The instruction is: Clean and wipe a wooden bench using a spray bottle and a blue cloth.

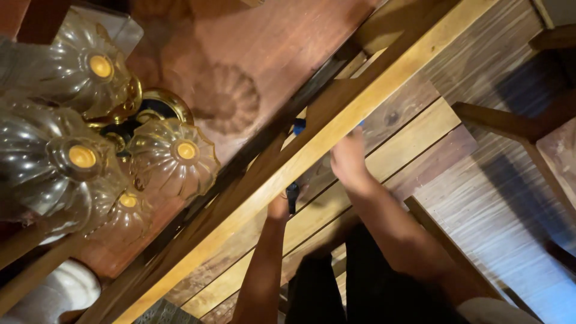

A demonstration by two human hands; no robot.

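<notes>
Glass lamp shades (90,66) with lit bulbs hang nearest, upper left. Left hand (278,207) is closed on a dark tool (293,195) beneath the long wooden beam (336,129), apparently steadying it. Right hand (348,159) presses by the beam's far edge beside something blue (299,126); whether it grips, cannot tell. Plank floor (510,198) lies below.

A ceiling lamp (120,138) with ribbed glass shades is seen glowing at the left; reddish wood panelling (252,54) and pale plank boards (414,132) are crossed by a beam (336,120).
</notes>
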